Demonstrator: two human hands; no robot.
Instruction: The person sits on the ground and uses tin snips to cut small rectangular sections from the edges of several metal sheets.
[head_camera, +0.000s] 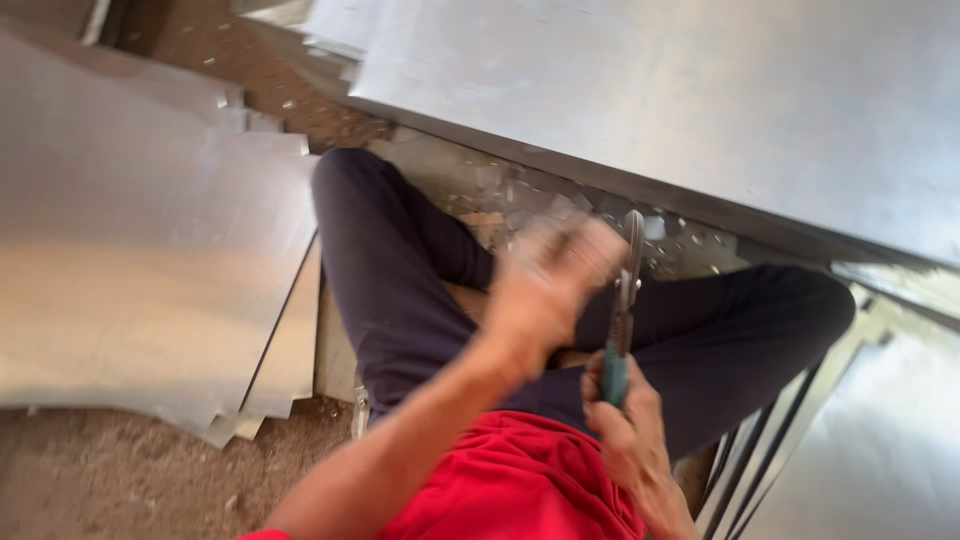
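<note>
I sit cross-legged on the ground in dark trousers and a red shirt. My right hand (625, 420) grips the teal handle of metal snips (622, 300), whose blades point up and away from me. My left hand (550, 285) is raised just left of the blades and is blurred by motion. It seems to pinch a small pale scrap, but the blur hides what it is.
A stack of sheet-metal panels (140, 260) lies on the dirt to my left. A large metal sheet (700, 100) spans the top right, with small offcuts (520, 195) scattered under its edge. More sheets (880, 440) lean at the right.
</note>
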